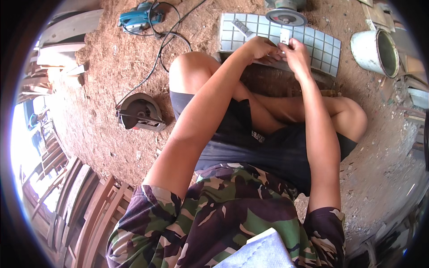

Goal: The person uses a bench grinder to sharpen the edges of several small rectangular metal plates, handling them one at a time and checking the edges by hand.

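I sit cross-legged with both hands together over the near side of a white and grey tiled slab. My left hand has its fingers bent and pinched together, meeting the fingertips of the right. Whatever lies between its fingertips is too small to make out. My right hand is closed on a slim white piece with a red mark, which sticks up past the fingers. Just beyond it is a bench grinder's round wheel. To the left on the tiles lies a small grey packet.
A teal power tool with a black cord lies at the far left. Nearer stands a circular saw. A pale, dirty bucket stands at right. Wooden frame parts are stacked along the left on sawdust-covered ground.
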`<state>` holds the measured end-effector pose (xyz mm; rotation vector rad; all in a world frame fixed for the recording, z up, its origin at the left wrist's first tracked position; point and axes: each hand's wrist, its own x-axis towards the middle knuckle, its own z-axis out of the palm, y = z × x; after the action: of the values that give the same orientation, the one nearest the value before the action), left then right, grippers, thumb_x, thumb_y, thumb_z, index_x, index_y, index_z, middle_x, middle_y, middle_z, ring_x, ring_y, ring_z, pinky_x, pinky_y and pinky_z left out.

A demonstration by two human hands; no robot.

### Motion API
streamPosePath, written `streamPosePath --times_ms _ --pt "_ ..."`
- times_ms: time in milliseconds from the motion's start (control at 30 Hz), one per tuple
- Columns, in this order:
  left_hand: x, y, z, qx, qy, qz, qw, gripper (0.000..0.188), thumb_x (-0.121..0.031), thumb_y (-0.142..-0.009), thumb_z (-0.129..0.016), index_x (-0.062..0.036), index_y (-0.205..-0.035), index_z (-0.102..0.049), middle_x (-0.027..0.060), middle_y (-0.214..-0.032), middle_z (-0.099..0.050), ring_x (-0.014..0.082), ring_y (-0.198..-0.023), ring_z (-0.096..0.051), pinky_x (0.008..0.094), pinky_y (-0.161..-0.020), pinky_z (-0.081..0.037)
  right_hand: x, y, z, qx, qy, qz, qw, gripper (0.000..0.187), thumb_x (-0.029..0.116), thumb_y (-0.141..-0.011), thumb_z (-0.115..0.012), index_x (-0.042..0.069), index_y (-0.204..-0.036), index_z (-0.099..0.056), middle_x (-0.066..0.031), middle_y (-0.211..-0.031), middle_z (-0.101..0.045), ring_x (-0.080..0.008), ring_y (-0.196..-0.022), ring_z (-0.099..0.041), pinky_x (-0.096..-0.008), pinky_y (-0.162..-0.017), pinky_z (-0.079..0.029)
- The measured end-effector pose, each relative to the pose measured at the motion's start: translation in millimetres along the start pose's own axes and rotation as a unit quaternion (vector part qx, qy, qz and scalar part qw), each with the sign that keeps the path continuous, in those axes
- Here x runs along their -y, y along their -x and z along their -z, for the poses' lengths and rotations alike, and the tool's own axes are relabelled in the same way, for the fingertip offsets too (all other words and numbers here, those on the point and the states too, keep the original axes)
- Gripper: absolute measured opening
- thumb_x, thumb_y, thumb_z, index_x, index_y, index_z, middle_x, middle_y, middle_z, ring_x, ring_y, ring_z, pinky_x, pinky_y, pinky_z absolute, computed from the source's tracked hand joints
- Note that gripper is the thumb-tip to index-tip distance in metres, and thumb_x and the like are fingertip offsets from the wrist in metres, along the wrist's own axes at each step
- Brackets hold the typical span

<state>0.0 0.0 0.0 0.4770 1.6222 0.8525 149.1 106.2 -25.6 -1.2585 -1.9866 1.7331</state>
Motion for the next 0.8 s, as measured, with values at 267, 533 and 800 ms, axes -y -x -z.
streamPosePath --times_ms 267,533,800 --pt "10 -49 15 -0.252 -0.182 -0.168 0.935 0.042 -0.042 -0.075 -0.088 -0.0126 -0.104 -0.081 0.0113 -0.094 -0.079 0.0269 -0.093 -0.077 0.0393 -0.085 -0.060 19 -41 18 -0.028 0.231 0.150 0.961 0.027 0.025 -0.089 -0.080 0.008 -0.111 -0.078 -0.0127 -0.102 -0.079 -0.0258 -0.095 -0.076 -0.0352 -0.086 -0.057" --pt "-10 -49 3 -0.341 -0.163 -0.174 0.910 0.028 -0.025 -0.084 -0.080 -0.0037 -0.101 -0.076 0.0199 -0.091 -0.077 0.0339 -0.086 -0.076 0.0432 -0.079 -0.058 -8 -55 5 -0.158 0.159 0.149 0.963 0.032 0.030 -0.086 -0.083 0.005 -0.107 -0.080 -0.0114 -0.099 -0.080 -0.0228 -0.092 -0.077 -0.0324 -0.084 -0.057" --pt "4 -52 10 -0.355 -0.101 -0.191 0.909 0.026 -0.021 -0.084 -0.082 0.0012 -0.096 -0.074 0.0155 -0.084 -0.077 0.0237 -0.076 -0.075 0.0383 -0.071 -0.058 -7 -51 2 -0.157 0.063 0.123 0.978 0.029 0.029 -0.091 -0.081 0.005 -0.108 -0.079 -0.0082 -0.093 -0.081 -0.0144 -0.079 -0.078 -0.0272 -0.072 -0.057"
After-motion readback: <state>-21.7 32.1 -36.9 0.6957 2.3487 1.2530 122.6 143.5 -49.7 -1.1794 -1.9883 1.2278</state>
